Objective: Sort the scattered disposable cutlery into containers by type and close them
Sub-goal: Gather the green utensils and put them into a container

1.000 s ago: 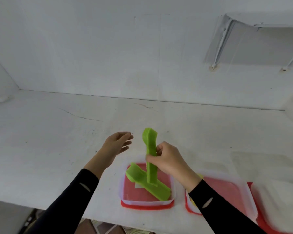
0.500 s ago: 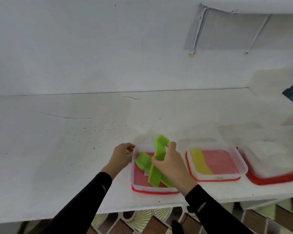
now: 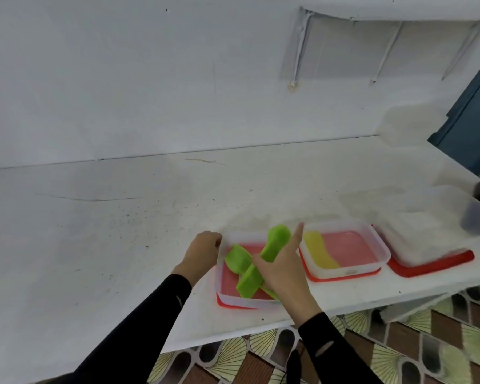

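Green cutlery [image 3: 275, 241], probably light, stiff, slick and best pinched mid-handle, lies crossed in container [image 3: 243, 302]; left hand [image 3: 203, 252] grips its rim, right hand [image 3: 284, 268] rests straight-fingered on the stack.

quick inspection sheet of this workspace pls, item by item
surface: white counter, dark specks, a thin crack at left
job's things: left container holds green cutlery; middle container holds yellow cutlery; both unlidded, red underneath; right container cloudy, contents unclear
clutter: clear tub behind the right container, something dark at its far end
grippers: left hand grips the left container's rim; right hand has straight fingers, resting against the green cutlery
cables: nothing seen
surroundings: white wall, shelf bracket, blue door, patterned floor tiles
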Demonstrator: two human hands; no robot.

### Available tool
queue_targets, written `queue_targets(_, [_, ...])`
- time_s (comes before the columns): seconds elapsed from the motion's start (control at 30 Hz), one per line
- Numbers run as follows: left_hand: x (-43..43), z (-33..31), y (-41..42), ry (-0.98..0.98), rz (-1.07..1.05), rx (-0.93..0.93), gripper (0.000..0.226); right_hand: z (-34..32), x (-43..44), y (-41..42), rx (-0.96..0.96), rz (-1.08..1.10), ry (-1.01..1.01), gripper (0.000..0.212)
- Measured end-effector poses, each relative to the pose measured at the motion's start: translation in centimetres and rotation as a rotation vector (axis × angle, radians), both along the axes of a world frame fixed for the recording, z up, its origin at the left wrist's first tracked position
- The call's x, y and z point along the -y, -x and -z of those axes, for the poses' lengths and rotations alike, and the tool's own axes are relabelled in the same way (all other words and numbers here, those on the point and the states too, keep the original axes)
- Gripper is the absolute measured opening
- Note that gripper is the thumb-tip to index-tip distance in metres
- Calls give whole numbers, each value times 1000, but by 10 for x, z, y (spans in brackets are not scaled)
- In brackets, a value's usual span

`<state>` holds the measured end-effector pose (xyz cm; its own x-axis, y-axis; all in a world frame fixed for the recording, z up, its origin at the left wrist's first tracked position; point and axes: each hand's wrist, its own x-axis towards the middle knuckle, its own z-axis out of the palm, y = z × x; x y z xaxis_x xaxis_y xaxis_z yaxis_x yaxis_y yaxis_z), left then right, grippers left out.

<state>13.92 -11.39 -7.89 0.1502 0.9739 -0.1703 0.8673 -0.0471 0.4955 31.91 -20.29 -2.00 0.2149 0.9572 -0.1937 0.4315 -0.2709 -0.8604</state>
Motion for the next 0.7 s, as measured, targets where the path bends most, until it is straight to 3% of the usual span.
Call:
queue_targets(0.13, [-3,4,4,-41,-38,-17,22,2,-4,-3,-2,5,-20,95])
queue_targets(0.33, [-11,0,15,-6,-132,35,11,9,-24,9,48,15,38,88])
queue_targets(0.57, [-2,-6,19,125,-233,235,14,14,-29,25,-101,-7,158,67])
queue_targets(0.7, [-2,-9,19,147,-250,280,18,13,-35,25,-15,-46,254,70])
